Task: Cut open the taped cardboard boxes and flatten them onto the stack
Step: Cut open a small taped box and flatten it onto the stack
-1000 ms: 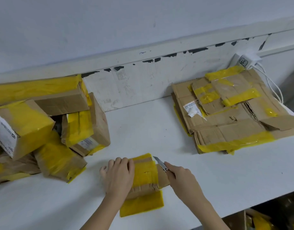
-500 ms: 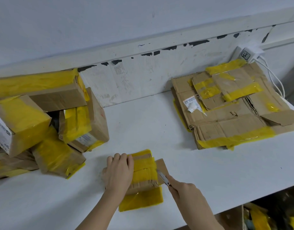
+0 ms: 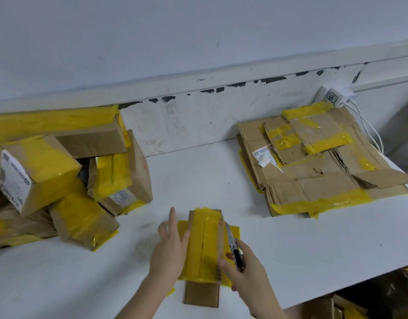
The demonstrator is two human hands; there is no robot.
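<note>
Gripping a knife [image 3: 233,247], right hand [image 3: 246,272] meets yellow-taped box [image 3: 204,245].

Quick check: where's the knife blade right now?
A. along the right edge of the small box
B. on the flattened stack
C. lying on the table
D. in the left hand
A: the right hand holds the knife, blade against the small box's right edge; the left hand steadies its left side.

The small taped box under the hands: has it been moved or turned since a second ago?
Yes. The small box has been turned: its long side now runs toward the wall ledge, where before it lay across.
</note>
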